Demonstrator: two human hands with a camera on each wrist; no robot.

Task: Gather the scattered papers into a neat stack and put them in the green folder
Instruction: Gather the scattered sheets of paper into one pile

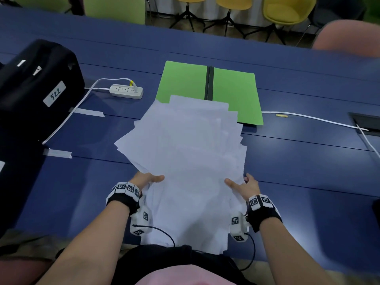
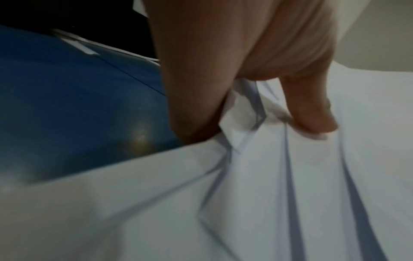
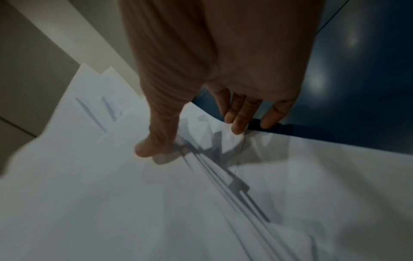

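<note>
Tabletop (image 1: 287, 161): blue, carrying an open green folder (image 1: 185, 79); fanned papers (image 1: 189, 151) overlap its near edge.
Head view: left hand (image 1: 147, 178) and right hand (image 1: 245, 185) grip the papers' sides, thumbs on top.
Left wrist view: thumb (image 2: 310, 109) pinches creased sheets.
Right wrist view: fingers (image 3: 240, 114) curl under the edge.

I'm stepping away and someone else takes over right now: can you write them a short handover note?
Left hand: pinching the left edge of the papers, thumb on top.
Right hand: same grip on the right edge.
Papers: all gathered in one fanned, uneven pile, its far edge overlapping the folder.
Folder: lying open on the blue table, nothing tucked in.
Done: sheets collected.
Left: square the edges, lay the stack in the folder, probably close it.
</note>
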